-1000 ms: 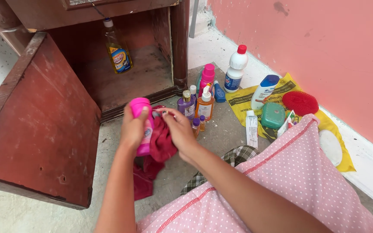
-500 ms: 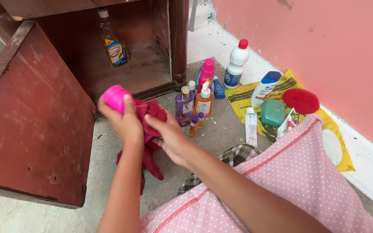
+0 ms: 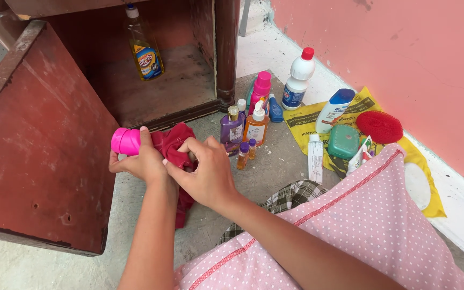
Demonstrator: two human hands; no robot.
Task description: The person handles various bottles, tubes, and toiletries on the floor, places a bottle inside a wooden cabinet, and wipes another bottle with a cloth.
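Observation:
My left hand [image 3: 143,161] grips a pink bottle [image 3: 125,141] that lies sideways, its cap pointing left toward the open cabinet door. My right hand [image 3: 205,172] presses a dark red cloth [image 3: 168,144] around the bottle's body, which the cloth and both hands hide. The cloth's loose end hangs down to the floor below my wrists. Both hands are over the concrete floor just in front of the cabinet.
An open brown wooden cabinet [image 3: 151,91] holds a yellow liquid bottle [image 3: 143,53]. Its door [image 3: 38,145] swings out at left. Several bottles [image 3: 256,115] stand at right, beside a yellow bag [image 3: 307,121] with a green soap box [image 3: 342,141] and red scrubber [image 3: 379,126]. Pink wall at right.
The pink bottle has tipped from upright to lying sideways and shifted left in my left hand. My right hand has moved over it with the cloth.

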